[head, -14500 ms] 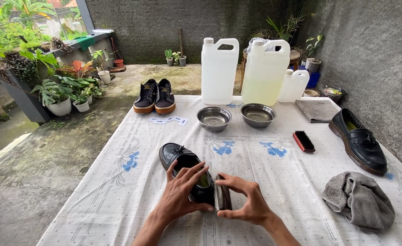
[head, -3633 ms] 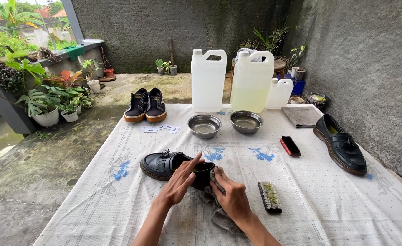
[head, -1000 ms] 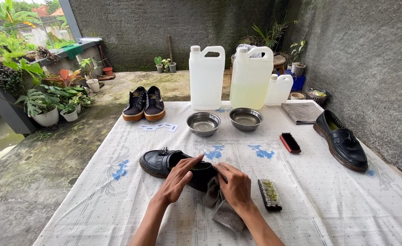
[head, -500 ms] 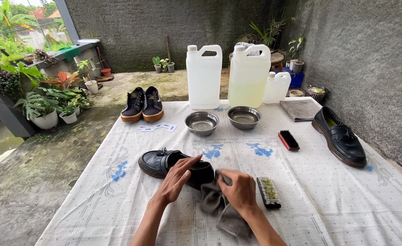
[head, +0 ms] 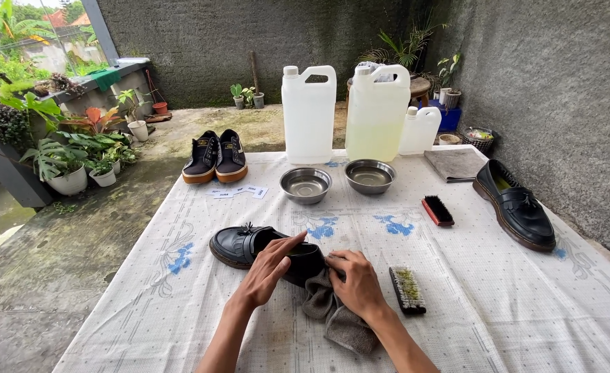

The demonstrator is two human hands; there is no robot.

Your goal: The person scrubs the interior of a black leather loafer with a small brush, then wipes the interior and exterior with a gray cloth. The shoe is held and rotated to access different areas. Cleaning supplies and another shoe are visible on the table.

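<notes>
Lying on its side at the cloth's centre, the black loafer [head: 263,247] is steadied by the left hand [head: 269,266], fingers spread flat. At four o'clock, the grey rag [head: 332,314] is pinched by the right hand [head: 356,283], pressed against the heel for wiping.

Loafer [head: 246,243]: glossy black
Cloth [head: 336,319]: grey
Tabletop [head: 526,304]: white cover, blue floral print
Bowls [head: 305,185]: silver metal
Jugs [head: 309,114]: white, one tinted yellow
Sneakers [head: 216,156]: dark, tan soles
Small brush [head: 437,211]: red back, black bristles
</notes>
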